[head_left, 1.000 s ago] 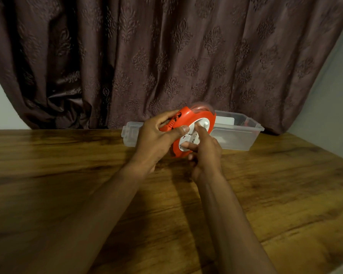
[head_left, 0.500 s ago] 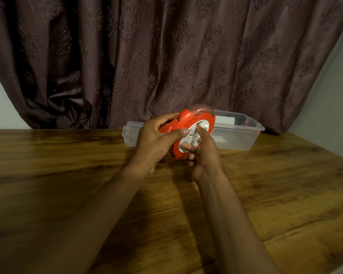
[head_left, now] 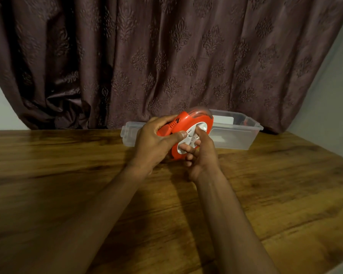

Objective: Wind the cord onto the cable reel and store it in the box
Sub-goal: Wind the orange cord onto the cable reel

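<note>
The left hand (head_left: 154, 143) clamps the orange cable reel (head_left: 188, 123) above the worktop (head_left: 67, 175). The right hand (head_left: 202, 153) pinches its white hub. Best wind with steady turns, body braced, box (head_left: 246, 135) just beyond.

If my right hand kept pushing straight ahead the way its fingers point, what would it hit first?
The right hand already touches the cable reel on its white face. Beyond it, probably the clear box, though depth is uncertain.
</note>
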